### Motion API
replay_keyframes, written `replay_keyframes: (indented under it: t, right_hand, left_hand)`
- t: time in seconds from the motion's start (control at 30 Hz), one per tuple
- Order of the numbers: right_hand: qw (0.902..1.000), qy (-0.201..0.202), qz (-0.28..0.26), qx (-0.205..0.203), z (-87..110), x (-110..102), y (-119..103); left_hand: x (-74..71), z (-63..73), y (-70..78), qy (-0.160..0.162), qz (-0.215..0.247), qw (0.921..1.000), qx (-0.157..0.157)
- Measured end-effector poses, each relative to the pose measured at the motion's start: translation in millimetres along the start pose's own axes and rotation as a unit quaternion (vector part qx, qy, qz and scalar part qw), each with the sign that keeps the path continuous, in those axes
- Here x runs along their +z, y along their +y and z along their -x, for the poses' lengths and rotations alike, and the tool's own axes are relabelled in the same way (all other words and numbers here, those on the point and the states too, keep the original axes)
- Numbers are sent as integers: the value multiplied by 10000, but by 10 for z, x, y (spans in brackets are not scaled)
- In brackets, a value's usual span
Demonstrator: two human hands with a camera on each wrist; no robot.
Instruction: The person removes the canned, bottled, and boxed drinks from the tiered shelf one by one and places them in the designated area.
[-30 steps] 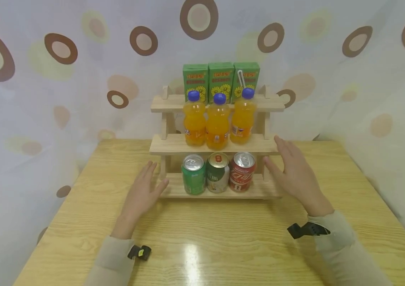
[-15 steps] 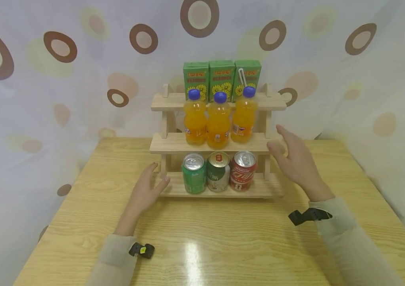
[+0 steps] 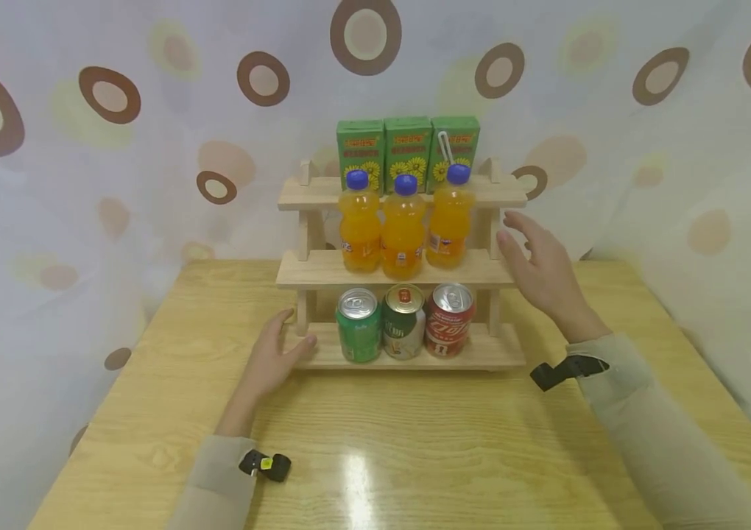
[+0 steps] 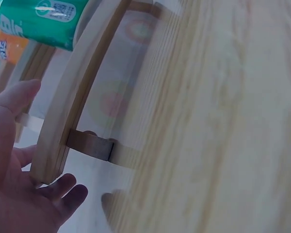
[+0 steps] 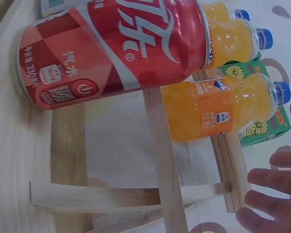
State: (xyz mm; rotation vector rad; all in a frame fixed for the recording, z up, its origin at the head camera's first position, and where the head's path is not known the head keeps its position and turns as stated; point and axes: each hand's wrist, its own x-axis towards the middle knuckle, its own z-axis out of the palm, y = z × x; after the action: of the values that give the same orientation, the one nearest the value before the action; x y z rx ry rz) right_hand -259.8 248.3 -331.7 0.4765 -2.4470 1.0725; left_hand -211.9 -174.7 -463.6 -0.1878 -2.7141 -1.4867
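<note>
A three-tier wooden shelf [image 3: 302,274] stands on the table. Around the left end of its bottom board is my left hand [image 3: 271,359], thumb and fingers apart; the left wrist view shows the board's end [image 4: 51,160] between them. My right hand [image 3: 544,276] is beside the right end of the shelf, between the top and middle boards, fingers slightly bent and holding nothing. On the bottom board stand a green can [image 3: 358,331], a dark green and white can [image 3: 404,327] and a red cola can [image 3: 450,324]. Three orange soda bottles [image 3: 404,235] with blue caps fill the middle.
Three green drink cartons [image 3: 407,143] stand on the top board, one with a white straw [image 3: 445,147] on its front. A patterned cloth [image 3: 150,206] hangs behind the wooden table [image 3: 415,442].
My right hand has risen from beside the middle board towards the top board, its fingers bending slightly. My left hand stays near the bottom board's left end. The drinks have not moved.
</note>
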Motion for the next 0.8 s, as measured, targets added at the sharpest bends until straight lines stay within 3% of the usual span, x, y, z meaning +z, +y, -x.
replay_keyframes:
  t: [0.17, 0.8]
  right_hand:
    - [9998, 47, -171, 12, -143, -13, -16]
    - [9987, -125, -337, 375, -575, -78, -25]
  left_hand:
    - [7, 2, -33, -103, 106, 9998, -139]
    - [43, -4, -96, -398, 234, 9989, -79]
